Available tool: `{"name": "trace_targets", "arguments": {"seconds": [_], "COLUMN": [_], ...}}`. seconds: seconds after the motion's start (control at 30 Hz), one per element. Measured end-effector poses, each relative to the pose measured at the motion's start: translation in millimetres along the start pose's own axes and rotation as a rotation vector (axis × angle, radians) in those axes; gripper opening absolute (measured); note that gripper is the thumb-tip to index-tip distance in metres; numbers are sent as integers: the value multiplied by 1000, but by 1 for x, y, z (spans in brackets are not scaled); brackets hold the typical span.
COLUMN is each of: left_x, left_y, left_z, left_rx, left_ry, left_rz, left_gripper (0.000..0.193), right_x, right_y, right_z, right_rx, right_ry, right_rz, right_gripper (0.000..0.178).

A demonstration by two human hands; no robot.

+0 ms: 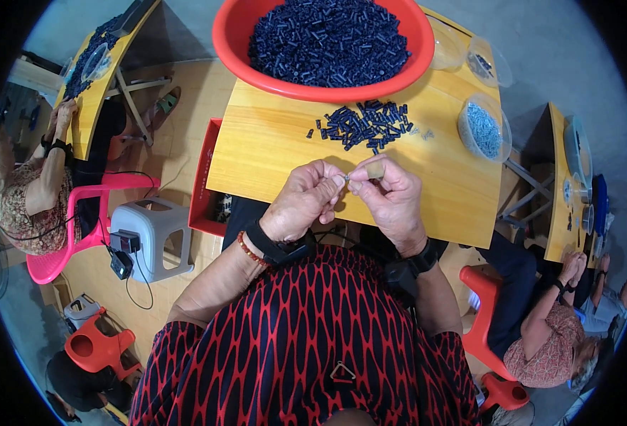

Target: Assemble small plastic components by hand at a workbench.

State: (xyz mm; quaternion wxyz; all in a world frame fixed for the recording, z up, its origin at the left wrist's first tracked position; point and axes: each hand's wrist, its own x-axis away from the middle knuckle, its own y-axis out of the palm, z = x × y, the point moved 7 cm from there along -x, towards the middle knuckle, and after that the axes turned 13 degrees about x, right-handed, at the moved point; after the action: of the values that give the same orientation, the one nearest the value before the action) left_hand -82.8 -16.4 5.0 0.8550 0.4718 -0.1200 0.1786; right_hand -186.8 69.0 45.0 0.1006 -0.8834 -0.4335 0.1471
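Note:
Over the near part of the yellow wooden table (271, 160), my two hands meet fingertip to fingertip. My left hand (300, 200) is closed in a pinch of thumb and forefinger. Facing it, my right hand (393, 206) pinches too, with a tan wrap (375, 170) around one finger. Between the fingertips is a tiny greyish piece (346, 177), too small and too covered to name. Just beyond my hands lies a loose pile of short dark-blue cylindrical parts (366, 126). A few small clear or silvery bits (421, 133) are scattered at its right side.
A red basin (313, 91) heaped with dark-blue parts (327, 42) stands at the table's far side. Right of it are a bowl of small pale-blue pieces (482, 131) and clear tubs (489, 62). A red box (205, 177) and grey stool (150, 234) are left. Other people sit at side tables.

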Motion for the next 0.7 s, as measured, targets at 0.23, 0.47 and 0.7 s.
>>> {"name": "trace_targets", "arguments": {"seconds": [0.23, 0.47, 0.7], "left_x": [0, 6, 8], "left_y": [3, 15, 19], "left_z": [8, 21, 20], "left_rx": [-244, -524, -523], "left_ry": [190, 446, 448], "left_rz": [69, 69, 78], "left_gripper": [13, 12, 12], "right_x": [2, 6, 6], "right_y": [4, 5, 6], "right_z": [7, 10, 19], "right_rx": [-219, -324, -406], "right_ry": [158, 207, 197], "right_rz": [-3, 3, -15], "right_gripper": [12, 12, 12]}}
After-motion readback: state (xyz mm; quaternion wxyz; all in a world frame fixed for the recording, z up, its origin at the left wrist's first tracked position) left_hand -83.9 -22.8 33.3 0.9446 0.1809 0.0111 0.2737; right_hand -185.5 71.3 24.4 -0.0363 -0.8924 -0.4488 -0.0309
